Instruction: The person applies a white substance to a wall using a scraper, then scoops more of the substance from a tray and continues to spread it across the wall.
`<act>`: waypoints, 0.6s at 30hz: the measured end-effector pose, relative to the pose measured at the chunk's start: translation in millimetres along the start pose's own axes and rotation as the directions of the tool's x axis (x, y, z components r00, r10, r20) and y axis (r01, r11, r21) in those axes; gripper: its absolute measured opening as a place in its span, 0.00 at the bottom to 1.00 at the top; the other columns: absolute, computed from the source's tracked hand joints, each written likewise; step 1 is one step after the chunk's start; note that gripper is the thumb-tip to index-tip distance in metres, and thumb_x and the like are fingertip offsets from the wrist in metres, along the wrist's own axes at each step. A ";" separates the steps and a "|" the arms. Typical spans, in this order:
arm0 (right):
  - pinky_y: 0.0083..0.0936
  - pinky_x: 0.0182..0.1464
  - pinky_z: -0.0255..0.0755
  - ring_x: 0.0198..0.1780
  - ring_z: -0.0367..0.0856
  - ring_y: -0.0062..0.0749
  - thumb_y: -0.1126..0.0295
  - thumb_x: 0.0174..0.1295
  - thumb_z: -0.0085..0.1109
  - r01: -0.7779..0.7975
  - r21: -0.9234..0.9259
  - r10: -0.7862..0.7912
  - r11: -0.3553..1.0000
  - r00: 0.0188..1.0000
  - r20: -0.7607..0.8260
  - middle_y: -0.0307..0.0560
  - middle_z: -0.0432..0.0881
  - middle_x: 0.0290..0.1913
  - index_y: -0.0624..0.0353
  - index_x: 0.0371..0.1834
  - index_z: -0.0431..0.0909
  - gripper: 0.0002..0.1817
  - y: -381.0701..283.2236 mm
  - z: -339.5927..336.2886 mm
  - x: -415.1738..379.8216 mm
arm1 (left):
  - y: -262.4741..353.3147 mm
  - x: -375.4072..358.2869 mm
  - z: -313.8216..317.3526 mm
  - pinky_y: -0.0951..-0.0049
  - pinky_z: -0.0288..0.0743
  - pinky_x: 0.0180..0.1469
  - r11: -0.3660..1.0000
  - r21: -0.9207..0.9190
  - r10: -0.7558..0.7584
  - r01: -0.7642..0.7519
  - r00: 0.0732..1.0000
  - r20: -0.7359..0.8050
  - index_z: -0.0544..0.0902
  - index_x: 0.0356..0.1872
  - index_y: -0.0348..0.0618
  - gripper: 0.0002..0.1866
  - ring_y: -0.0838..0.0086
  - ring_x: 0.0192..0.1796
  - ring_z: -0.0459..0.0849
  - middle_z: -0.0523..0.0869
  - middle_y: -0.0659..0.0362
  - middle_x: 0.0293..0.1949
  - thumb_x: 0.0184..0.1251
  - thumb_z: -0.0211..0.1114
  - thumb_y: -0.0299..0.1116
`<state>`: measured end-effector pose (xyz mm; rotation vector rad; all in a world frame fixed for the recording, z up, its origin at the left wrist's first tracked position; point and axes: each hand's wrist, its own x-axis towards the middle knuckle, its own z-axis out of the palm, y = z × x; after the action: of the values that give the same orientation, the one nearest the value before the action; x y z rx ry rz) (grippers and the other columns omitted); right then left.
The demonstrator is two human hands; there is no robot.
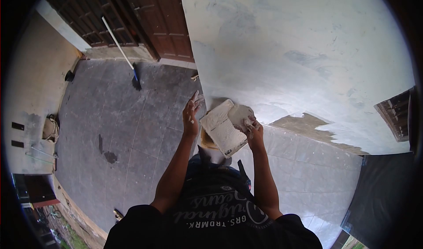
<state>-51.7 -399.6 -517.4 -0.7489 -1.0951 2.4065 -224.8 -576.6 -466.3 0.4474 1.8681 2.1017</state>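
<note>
A flat rectangular board (222,127) coated in white putty is in front of my body, near the wall's edge; what holds it up is hidden. Over its far right corner lies a pale, rounded putty scraper (241,115), smeared with the same paste. My right hand (254,132) has its fingers closed on this scraper, at the board's right side. To the left of the board, my left hand (192,112) is raised with its fingers stretched out and white smears on them; it holds nothing. Under the board shows part of a yellowish container (206,139).
A wall (282,63) with patchy white coating rises ahead and right; a bare brownish patch (302,124) runs along its lower part. A broom (119,44) leans by the brown door (165,19). Grey floor tiles (119,116) carry dark stains. A bag (50,128) is at the left wall.
</note>
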 end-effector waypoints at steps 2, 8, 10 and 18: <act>0.41 0.56 0.81 0.54 0.82 0.46 0.76 0.65 0.54 0.017 -0.057 -0.015 0.998 1.000 0.026 0.60 0.77 0.55 0.75 0.60 0.67 0.22 0.7 -3.4 0.5 | 3.3 -7.2 0.8 0.59 0.62 0.69 1.000 -0.008 -0.003 0.003 1.000 -0.010 0.68 0.69 0.39 0.31 0.60 0.67 0.72 0.73 0.49 0.66 0.78 0.37 0.52; 0.39 0.54 0.82 0.51 0.83 0.44 0.78 0.64 0.54 0.021 -0.115 -0.023 0.993 1.000 -0.014 0.59 0.79 0.53 0.76 0.60 0.67 0.21 7.7 -13.5 -2.2 | 7.4 -27.4 6.3 0.60 0.62 0.69 1.000 -0.002 0.013 -0.013 1.000 -0.026 0.68 0.69 0.39 0.32 0.62 0.65 0.73 0.76 0.48 0.62 0.78 0.37 0.53; 0.37 0.54 0.82 0.50 0.84 0.44 0.78 0.64 0.53 0.030 -0.187 -0.038 0.982 0.998 -0.040 0.59 0.80 0.52 0.76 0.59 0.68 0.21 11.5 -18.8 -0.7 | 7.4 -28.6 7.9 0.60 0.62 0.69 1.000 0.005 0.004 -0.004 1.000 -0.020 0.68 0.69 0.39 0.32 0.62 0.64 0.74 0.77 0.47 0.61 0.78 0.37 0.53; 0.28 0.49 0.81 0.46 0.84 0.36 0.80 0.64 0.54 0.096 -0.361 -0.174 0.928 0.966 -0.189 0.57 0.81 0.49 0.75 0.57 0.70 0.18 29.6 -7.9 5.0 | 1.3 1.0 0.2 0.61 0.64 0.68 0.999 -0.031 0.025 -0.024 0.998 0.052 0.68 0.68 0.38 0.32 0.62 0.65 0.74 0.76 0.48 0.62 0.78 0.40 0.53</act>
<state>-54.6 -410.7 -546.3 -0.9888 -1.4474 1.9805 -225.6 -576.1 -465.0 0.5153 1.8087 2.1102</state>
